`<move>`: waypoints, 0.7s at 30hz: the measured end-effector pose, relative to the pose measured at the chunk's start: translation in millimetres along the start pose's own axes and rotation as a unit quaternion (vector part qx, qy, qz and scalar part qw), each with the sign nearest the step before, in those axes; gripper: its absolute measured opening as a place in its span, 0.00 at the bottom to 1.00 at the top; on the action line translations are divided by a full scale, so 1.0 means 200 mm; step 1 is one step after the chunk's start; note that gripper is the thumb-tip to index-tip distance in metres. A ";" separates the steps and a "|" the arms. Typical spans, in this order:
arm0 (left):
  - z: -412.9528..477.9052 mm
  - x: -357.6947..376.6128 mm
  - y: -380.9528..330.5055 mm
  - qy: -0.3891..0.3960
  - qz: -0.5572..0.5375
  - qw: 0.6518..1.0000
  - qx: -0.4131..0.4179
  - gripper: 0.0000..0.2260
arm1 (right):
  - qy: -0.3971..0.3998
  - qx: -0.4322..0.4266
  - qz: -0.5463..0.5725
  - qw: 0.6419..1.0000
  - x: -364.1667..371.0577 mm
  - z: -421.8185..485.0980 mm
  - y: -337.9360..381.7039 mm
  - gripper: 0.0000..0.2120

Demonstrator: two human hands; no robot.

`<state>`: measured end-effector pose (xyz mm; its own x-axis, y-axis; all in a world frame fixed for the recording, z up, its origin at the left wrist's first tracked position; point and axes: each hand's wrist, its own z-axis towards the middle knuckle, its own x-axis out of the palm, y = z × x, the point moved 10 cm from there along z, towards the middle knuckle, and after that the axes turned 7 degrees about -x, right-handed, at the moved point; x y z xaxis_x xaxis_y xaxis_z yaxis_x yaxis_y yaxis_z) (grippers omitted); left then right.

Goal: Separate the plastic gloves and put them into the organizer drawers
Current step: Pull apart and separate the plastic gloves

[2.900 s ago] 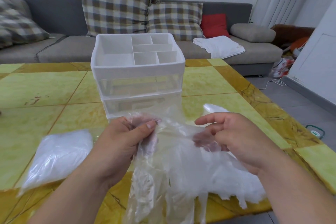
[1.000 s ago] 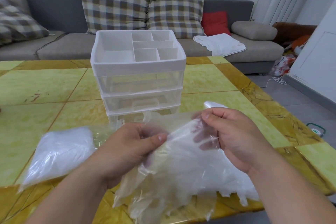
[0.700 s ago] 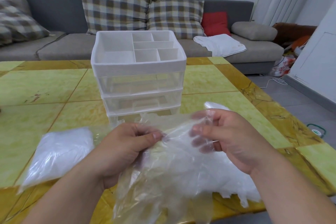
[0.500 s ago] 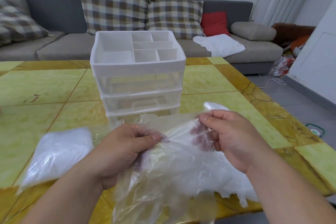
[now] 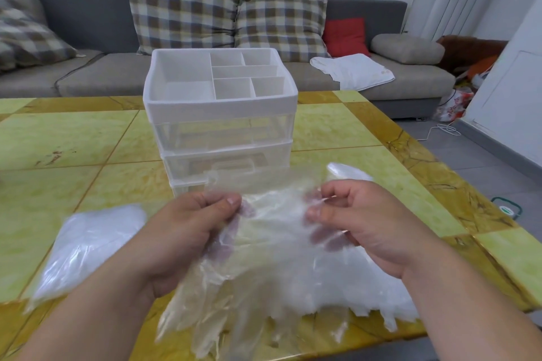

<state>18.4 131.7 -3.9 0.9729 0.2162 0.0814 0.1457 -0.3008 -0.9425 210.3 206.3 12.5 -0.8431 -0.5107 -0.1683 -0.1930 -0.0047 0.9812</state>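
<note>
The bunch of gloves (image 5: 272, 243) hangs lower than half a second ago, and its top edge is now pulled into a loose band between the two hands, just in front of the bottom of the organizer (image 5: 220, 108). The right hand (image 5: 369, 223) has dropped a little and re-gripped: its thumb and curled fingers pinch the film at the right edge, with some fingers showing through the plastic behind it. The left hand (image 5: 187, 231) stays much where it was, thumb pressed over the left edge and fingers curled behind the sheets. The glove fingers fan out below, over the near edge of the table (image 5: 58, 138).

To me this looks like the layers are just starting to part, not yet a single glove freed. All three drawers (image 5: 225, 161) look closed, so nothing has gone in. A heap of more gloves, the pile (image 5: 381, 293), lies under the right wrist, and a bag (image 5: 88, 243) sits to the left.
</note>
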 end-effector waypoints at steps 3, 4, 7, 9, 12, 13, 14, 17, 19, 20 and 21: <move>0.00 -0.12 -0.04 -0.027 0.003 1.000 0.006 0.12 | -0.030 0.016 -0.036 0.999 -0.07 0.01 -0.04 0.04; 0.00 -0.16 -0.04 -0.033 0.009 0.999 0.003 0.13 | -0.066 0.019 -0.034 0.997 -0.13 0.02 -0.05 0.03; -0.01 -0.26 -0.02 -0.055 0.018 0.998 -0.008 0.14 | -0.164 0.010 -0.098 0.981 -0.30 0.04 -0.06 0.04; -0.01 -0.34 0.00 -0.107 0.070 0.992 -0.007 0.14 | -0.167 0.006 -0.159 0.973 -0.32 0.04 -0.08 0.05; -0.01 -0.45 -0.01 -0.204 0.170 0.964 0.011 0.14 | -0.131 -0.004 -0.244 0.961 -0.26 0.06 -0.10 0.07; -0.02 -0.47 -0.02 -0.227 0.183 0.956 0.014 0.13 | -0.121 -0.008 -0.268 0.956 -0.23 0.07 -0.10 0.08; -0.03 -0.50 -0.03 -0.249 0.197 0.948 0.017 0.13 | -0.115 -0.014 -0.286 0.951 -0.21 0.08 -0.10 0.09; -0.05 -0.55 -0.05 -0.296 0.226 0.928 0.024 0.13 | -0.112 -0.042 -0.301 0.946 -0.12 0.10 -0.10 0.08; -0.05 -0.55 -0.05 -0.304 0.228 0.925 0.018 0.13 | -0.113 -0.066 -0.311 0.941 -0.06 0.12 -0.10 0.11; -0.05 -0.54 -0.05 -0.302 0.227 0.926 0.013 0.13 | -0.114 -0.078 -0.323 0.936 -0.04 0.12 -0.10 0.13; -0.04 -0.53 -0.04 -0.299 0.227 0.927 0.007 0.14 | -0.116 -0.089 -0.335 0.931 -0.02 0.13 -0.09 0.16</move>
<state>-85.1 102.9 -1.6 0.6588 0.5483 -0.5151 -0.2612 -0.4754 -0.8401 203.6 230.4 -6.9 -0.6532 -0.1421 -0.7437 -0.6454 -0.4090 0.6451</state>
